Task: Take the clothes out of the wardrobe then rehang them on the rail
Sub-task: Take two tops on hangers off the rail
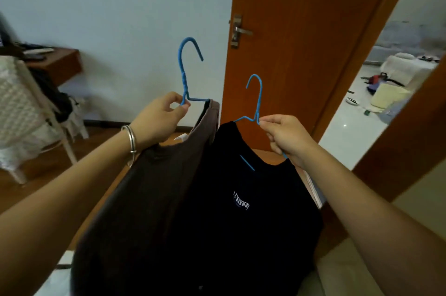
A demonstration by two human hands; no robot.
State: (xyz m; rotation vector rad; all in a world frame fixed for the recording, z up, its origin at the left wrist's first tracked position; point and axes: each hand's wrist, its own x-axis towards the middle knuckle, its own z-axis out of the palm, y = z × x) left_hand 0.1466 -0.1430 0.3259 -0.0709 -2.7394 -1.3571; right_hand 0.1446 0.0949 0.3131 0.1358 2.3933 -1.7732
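Observation:
My left hand [161, 118] pinches the neck of a blue wire hanger [184, 78] that carries a dark brown shirt [135, 204]. My right hand [287, 137] grips a second blue wire hanger [256, 100] bearing a black shirt [251, 223] with a small white logo on the chest. Both hangers are held up in front of me with their hooks pointing upward, the two shirts hanging side by side and overlapping. No wardrobe or rail is in view.
An open orange-brown door [301, 42] with a metal handle [241, 31] stands straight ahead, with a bright tiled room [362, 124] beyond it on the right. A white chair with draped cloth [21, 107] and a wooden shelf [58, 63] stand at the left against the pale wall.

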